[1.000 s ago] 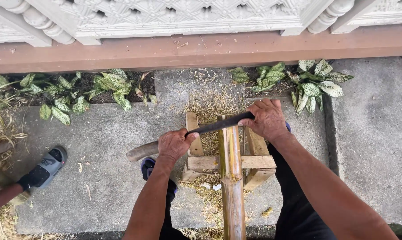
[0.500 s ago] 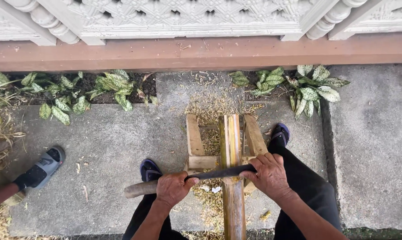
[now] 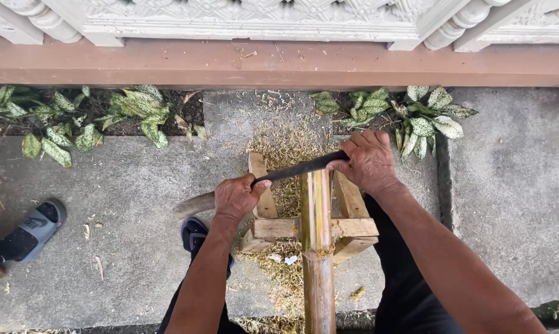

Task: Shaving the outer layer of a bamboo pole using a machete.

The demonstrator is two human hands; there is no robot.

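Both hands grip one long dark blade (image 3: 298,168), which lies crosswise over the top end of a bamboo pole (image 3: 317,247). The left hand (image 3: 236,196) is shut around the wooden handle (image 3: 194,204) at the blade's nine o'clock end, fingers (image 3: 252,184) curled fully about it. The right hand (image 3: 369,162) is closed over the blade's far end at about two o'clock from the pole's tip, its fingers wrapped down over the back of the metal. The blade slopes up slightly from left to right and touches the pole where the two cross. The pole runs from six o'clock at the bottom edge up toward twelve, resting in a low wooden stand (image 3: 347,226) made of rough boards, with one crosspiece under the pole. Pale shavings (image 3: 285,148) lie scattered on the concrete floor (image 3: 131,247) around and beyond the stand. A blue shoe (image 3: 193,232) shows just beside the stand at eight o'clock. Well apart, at nine o'clock near the frame's edge, another person's foot in a grey sandal (image 3: 32,229) rests on the floor. Spotted green plants (image 3: 415,117) grow at twelve and ten o'clock along a brown ledge (image 3: 279,62).
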